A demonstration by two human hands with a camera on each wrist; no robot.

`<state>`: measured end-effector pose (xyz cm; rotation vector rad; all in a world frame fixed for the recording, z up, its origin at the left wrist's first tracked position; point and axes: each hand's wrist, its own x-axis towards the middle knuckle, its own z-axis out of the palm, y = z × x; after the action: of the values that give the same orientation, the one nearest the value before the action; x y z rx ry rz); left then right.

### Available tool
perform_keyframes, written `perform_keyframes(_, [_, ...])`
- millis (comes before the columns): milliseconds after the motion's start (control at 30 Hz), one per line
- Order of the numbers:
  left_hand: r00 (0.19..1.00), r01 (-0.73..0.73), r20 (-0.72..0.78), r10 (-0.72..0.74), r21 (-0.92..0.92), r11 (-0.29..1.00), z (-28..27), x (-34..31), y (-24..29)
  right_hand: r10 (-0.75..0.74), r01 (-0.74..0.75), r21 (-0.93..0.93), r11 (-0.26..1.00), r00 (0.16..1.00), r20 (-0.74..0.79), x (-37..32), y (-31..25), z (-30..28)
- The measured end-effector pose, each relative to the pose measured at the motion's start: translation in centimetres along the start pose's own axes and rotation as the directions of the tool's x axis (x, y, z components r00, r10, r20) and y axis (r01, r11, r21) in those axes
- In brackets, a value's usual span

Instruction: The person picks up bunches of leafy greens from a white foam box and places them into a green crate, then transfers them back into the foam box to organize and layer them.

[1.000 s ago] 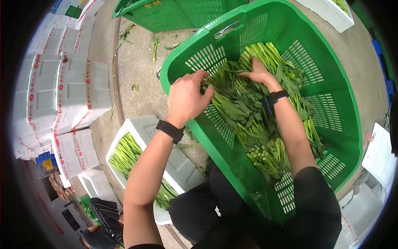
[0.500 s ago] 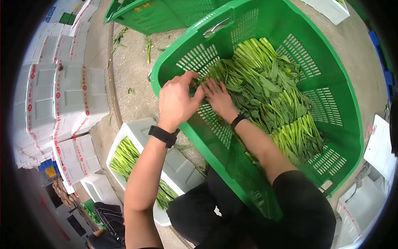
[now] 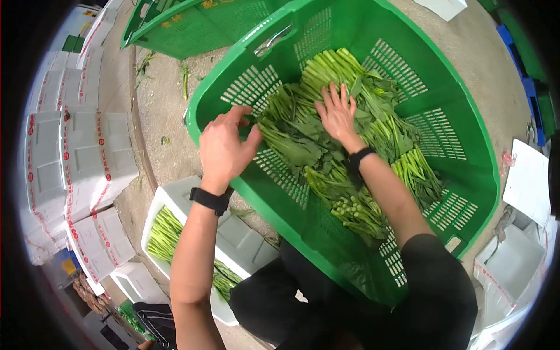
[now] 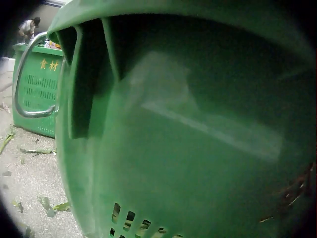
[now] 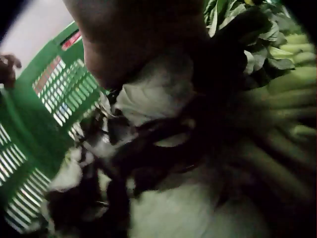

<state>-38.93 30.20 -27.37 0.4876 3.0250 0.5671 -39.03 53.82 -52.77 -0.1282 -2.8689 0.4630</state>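
Observation:
Inside a big green plastic basket (image 3: 465, 192) lie bundles of leafy green vegetables (image 3: 294, 149) with thick pale stems. My right hand (image 3: 338, 119) lies palm down on them, fingers spread. In the right wrist view, dark leaves (image 5: 153, 94) and pale stems (image 5: 292, 99) fill much of the frame close to the wrist. My left hand (image 3: 224, 146) is over the basket's left rim, its thumb and fingers loosely bent with a gap between them, beside the leaf ends. The left wrist view shows only the basket's outer wall (image 4: 173, 163), with the left hand out of frame.
A white foam box (image 3: 248, 242) with green stems (image 3: 166, 233) stands left of the basket. Another green basket (image 3: 204, 32) is behind. Taped white boxes (image 3: 84, 157) are stacked at left. Leaf scraps (image 3: 185, 81) litter the floor. An open white box (image 3: 513, 262) sits at right.
My right hand moved from the upper stems to the greens' left end, then back right onto the middle of the bundles. The left hand stays at the rim. The view has shifted slightly.

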Motion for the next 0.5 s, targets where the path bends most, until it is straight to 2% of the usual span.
perform_keyframes(67, [1.0, -0.012, -0.015, 0.012, 0.004, 1.0, 0.2, -0.1, -0.3, 0.142, -0.151, 0.225, 0.963, 0.988, 0.056, -0.3, -0.5, -4.1])
perform_keyframes(100, [1.0, -0.016, -0.013, 0.016, 0.006, 1.0, 0.1, 0.0, -0.4, 0.184, -0.167, 0.132, 0.977, 0.974, -0.131, -0.9, -0.5, -5.0])
perform_keyframes(133, [1.0, -0.013, -0.023, 0.013, -0.008, 1.0, 0.0, -0.1, -0.4, 0.192, -0.175, 0.132, 0.976, 0.973, -0.13, -1.1, -0.2, -3.2])
perform_keyframes(200, [1.0, -0.027, -0.015, 0.026, -0.04, 0.999, 0.4, 0.0, -0.1, 0.055, -0.035, 0.158, 0.987, 0.99, -0.127, -1.1, 1.8, 1.0])
perform_keyframes(233, [0.999, -0.022, -0.029, 0.021, -0.037, 0.999, 0.6, 0.0, -0.3, -0.005, 0.06, 0.205, 0.977, 0.967, -0.256, 0.0, 1.2, 1.0])
perform_keyframes(300, [0.999, -0.006, -0.032, 0.005, -0.033, 0.999, 0.6, -0.1, -0.4, 0.057, -0.041, 0.204, 0.978, 0.996, -0.074, 1.5, 0.6, 0.9])
perform_keyframes(333, [1.0, 0.0, -0.029, -0.001, -0.04, 0.999, 0.6, -0.1, -0.4, 0.036, -0.024, 0.172, 0.985, 0.997, -0.067, 1.7, 0.7, 0.5])
perform_keyframes(367, [1.0, 0.001, -0.029, -0.002, -0.049, 0.999, 0.6, -0.2, -0.4, 0.084, -0.099, 0.236, 0.967, 0.994, 0.072, 1.6, 0.5, -1.3])
perform_keyframes(433, [0.999, -0.009, -0.042, 0.006, -0.067, 0.998, 0.6, -0.1, -0.5, 0.118, -0.115, 0.027, 0.993, 0.977, -0.177, 0.8, 0.4, -5.8])
perform_keyframes(467, [1.0, -0.001, -0.025, -0.001, -0.068, 0.998, 0.4, 0.0, -0.4, 0.085, -0.088, 0.007, 0.996, 0.936, -0.342, 0.9, 2.1, -5.7])
perform_keyframes(500, [1.0, -0.001, -0.012, 0.0, -0.063, 0.998, 0.4, 0.0, -0.5, 0.066, -0.127, -0.192, 0.973, 0.953, -0.296, 1.3, 4.3, -5.2])
